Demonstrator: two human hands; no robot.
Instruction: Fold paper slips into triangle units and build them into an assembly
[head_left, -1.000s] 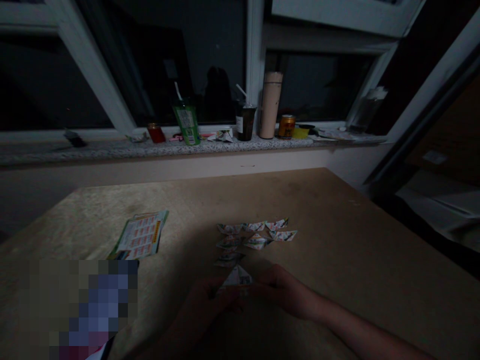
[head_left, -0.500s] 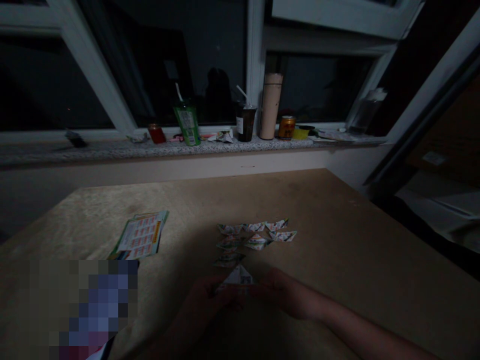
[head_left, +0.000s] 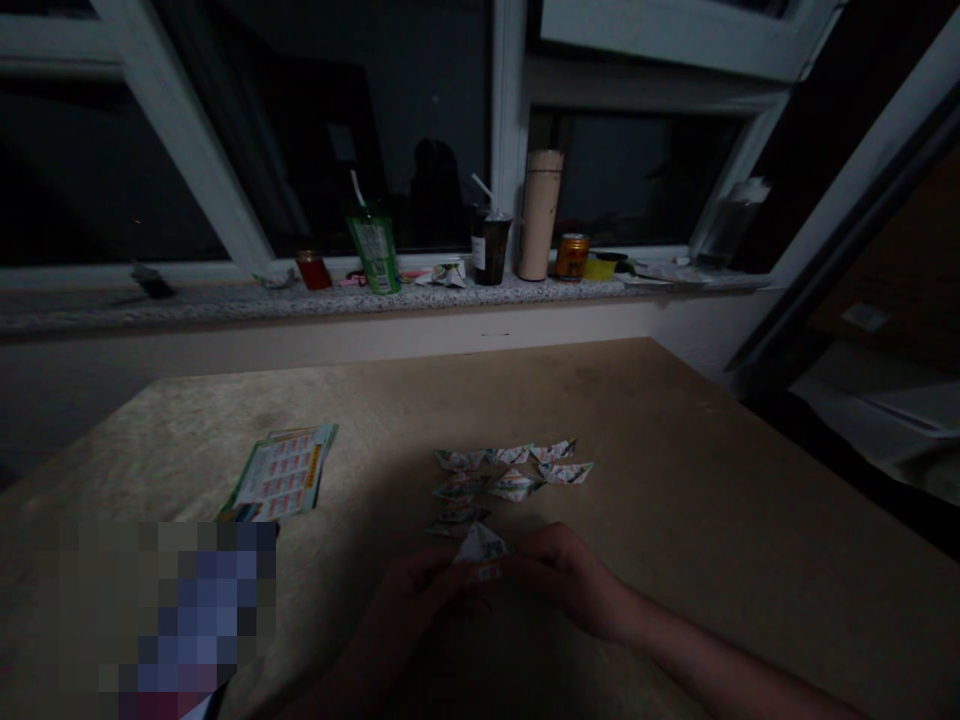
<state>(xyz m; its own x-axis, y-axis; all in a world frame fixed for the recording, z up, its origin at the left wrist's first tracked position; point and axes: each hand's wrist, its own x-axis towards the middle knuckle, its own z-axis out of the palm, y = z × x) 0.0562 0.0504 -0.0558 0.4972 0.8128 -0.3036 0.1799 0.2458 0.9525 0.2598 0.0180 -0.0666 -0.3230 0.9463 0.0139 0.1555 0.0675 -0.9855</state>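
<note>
Between my hands is a folded paper piece [head_left: 480,546] with a pointed top and printed lower edge, likely a paper boat in shape. My left hand [head_left: 420,585] pinches its left side, and my right hand [head_left: 559,570] grips its right side. Shadow hides some of the fingers. Just beyond, several folded paper boats lie in loose rows on the table; one paper boat [head_left: 514,485] sits in the middle row, and the nearest paper boat [head_left: 456,519] is close to my left fingers.
A stack of printed leaflets [head_left: 289,472] lies on the wooden table [head_left: 675,480] at left, beside a blurred-out patch. Along the windowsill [head_left: 330,308] stand a green cup [head_left: 375,250], a dark drink cup [head_left: 490,248], a tall flask [head_left: 541,215], an orange can [head_left: 572,257] and a red jar [head_left: 313,270].
Both hands still hold the folded paper. It has risen slightly and tilted, and my right hand has shifted a little upward and closer along its side.
</note>
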